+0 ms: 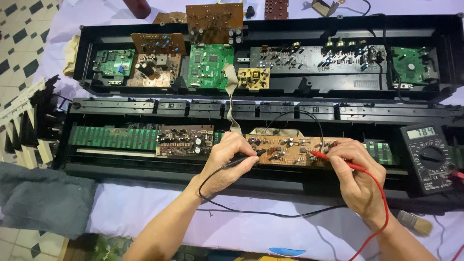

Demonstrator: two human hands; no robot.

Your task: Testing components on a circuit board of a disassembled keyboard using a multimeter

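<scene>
My left hand (pixel 227 162) grips a black test probe (pixel 247 158) whose tip touches the left part of a long brown circuit board (pixel 290 150). A black lead (pixel 261 211) loops from it across the lavender cloth. My right hand (pixel 355 171) pinches a red test probe (pixel 325 155), its tip resting on the right part of the same board. The red lead (pixel 382 212) curves down past my wrist. The board lies in the lower half of an opened black keyboard casing (pixel 145 170). A dark multimeter (pixel 427 157) with a lit display sits at the right.
The upper casing half (pixel 449 43) holds green, brown and grey circuit boards. A smaller brown board (pixel 184 140) lies left of my hand. Removed piano keys (pixel 24 130) lie stacked at the left, a grey towel (pixel 43 198) below them. A paintbrush (pixel 414 222) rests near my right wrist.
</scene>
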